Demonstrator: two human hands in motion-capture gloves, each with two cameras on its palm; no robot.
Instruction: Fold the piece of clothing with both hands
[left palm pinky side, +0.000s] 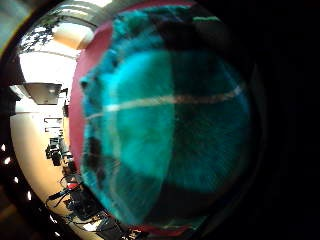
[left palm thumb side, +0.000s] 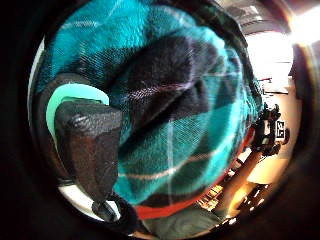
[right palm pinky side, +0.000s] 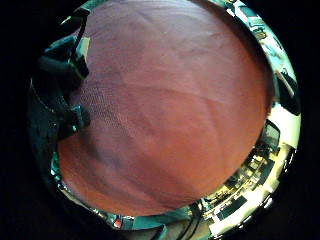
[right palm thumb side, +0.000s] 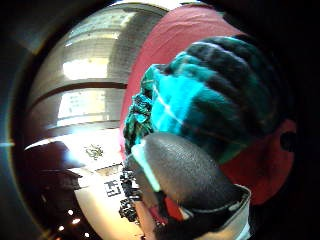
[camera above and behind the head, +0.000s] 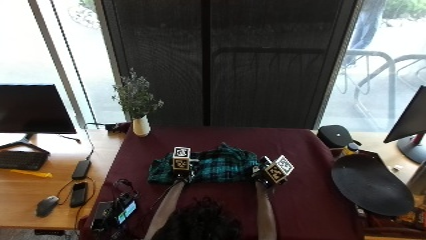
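Note:
A teal and black plaid garment lies bunched in the middle of the dark red tablecloth. My left hand is at its near left edge. In the left thumb side view a gloved thumb pinches a fold of the plaid cloth. The same cloth fills the left little finger side view. My right hand is at the garment's near right corner, and its thumb holds the plaid cloth. The right little finger side view shows mostly bare tablecloth.
A white vase of flowers stands at the table's far left corner. A small device with cables lies at the near left. On the right are a black round object and a black pouch. A phone and mouse lie on the side desk.

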